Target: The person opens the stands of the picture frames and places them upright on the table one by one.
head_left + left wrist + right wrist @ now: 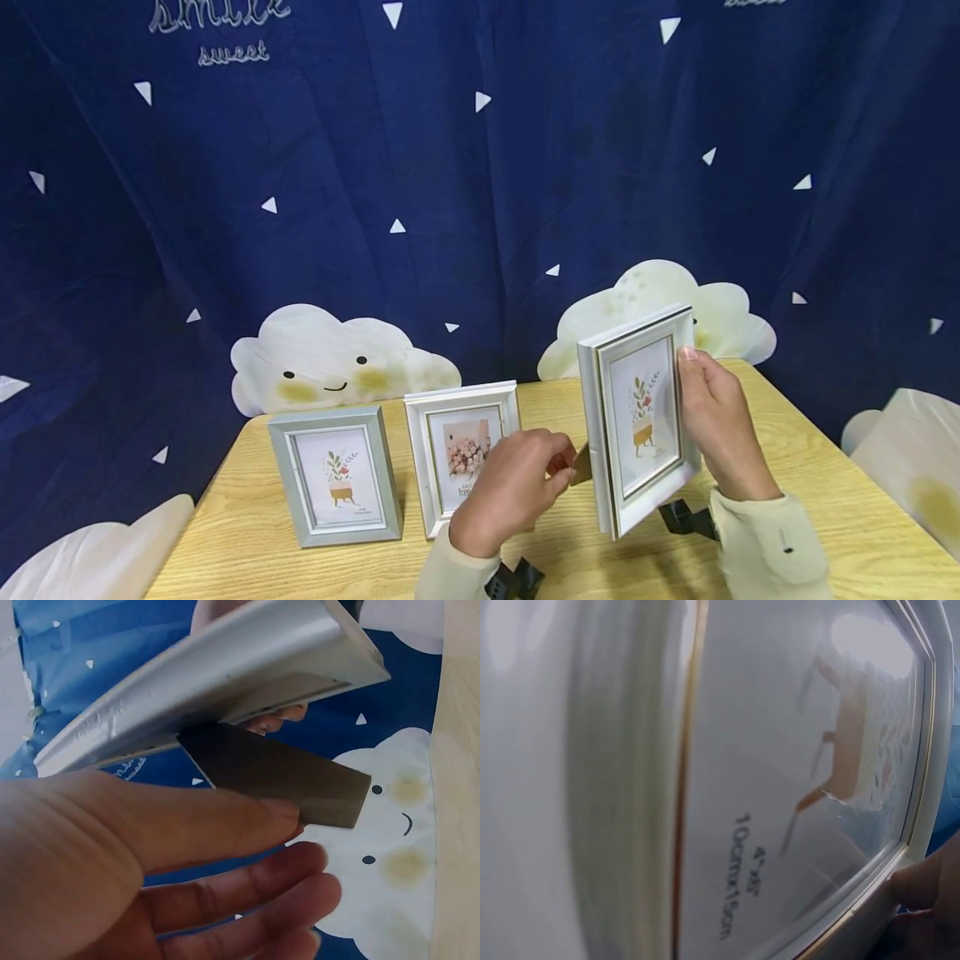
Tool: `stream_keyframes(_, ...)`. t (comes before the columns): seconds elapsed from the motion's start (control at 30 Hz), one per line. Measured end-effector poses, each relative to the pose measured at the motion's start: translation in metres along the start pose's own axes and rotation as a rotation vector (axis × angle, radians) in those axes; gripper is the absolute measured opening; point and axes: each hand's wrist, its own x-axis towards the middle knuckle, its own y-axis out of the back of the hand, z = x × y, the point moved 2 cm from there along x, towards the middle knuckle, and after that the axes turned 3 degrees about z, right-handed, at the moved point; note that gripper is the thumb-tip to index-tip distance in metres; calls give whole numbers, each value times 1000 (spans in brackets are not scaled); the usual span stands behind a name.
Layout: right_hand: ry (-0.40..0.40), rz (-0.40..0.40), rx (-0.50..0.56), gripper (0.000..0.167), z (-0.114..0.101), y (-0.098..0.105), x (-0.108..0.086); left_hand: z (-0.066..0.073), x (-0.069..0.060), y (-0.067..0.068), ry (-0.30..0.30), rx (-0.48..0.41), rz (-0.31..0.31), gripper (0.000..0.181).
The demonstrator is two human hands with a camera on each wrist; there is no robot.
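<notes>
My right hand [722, 425] holds up a white picture frame [592, 433] by its right side, thumb on the front and fingers behind. The frame stands tilted above the table, its potted-plant print [643, 417] facing me. At its back, my left hand [517, 487] pinches the brown stand leg [292, 776], which angles out from the backing. In the left wrist view the thumb lies over the leg's edge, with the other fingers bent below it. Close up in the right wrist view are the frame's glass [780, 735] and my right thumb [922, 885].
A grey-green picture frame [390, 492] stands at the left of the wooden table [225, 517]. Beside it is a second white frame [461, 400] with a flower print, partly covered by my left hand. Behind the table hangs a dark blue curtain [337, 150] with clouds.
</notes>
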Motion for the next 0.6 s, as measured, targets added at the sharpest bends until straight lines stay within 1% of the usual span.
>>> stream_keyframes(0.13, 13, -24, 22, 59, 0, 0, -1, -4, 1, 0, 25, 25, 54, 5)
stream_keyframes(0.3, 29, -60, 45, 59, -2, 0, -3, -8, 2, 0, 75, 55, 137, 6)
stream_keyframes(0.47, 53, -93, 69, 57, -2, 0, -4, -13, 3, -1, 121, 28, 199, 5)
stream_keyframes(0.6, 68, -138, 77, 56, -1, 0, -3, -15, 4, -2, 134, 17, 235, 5)
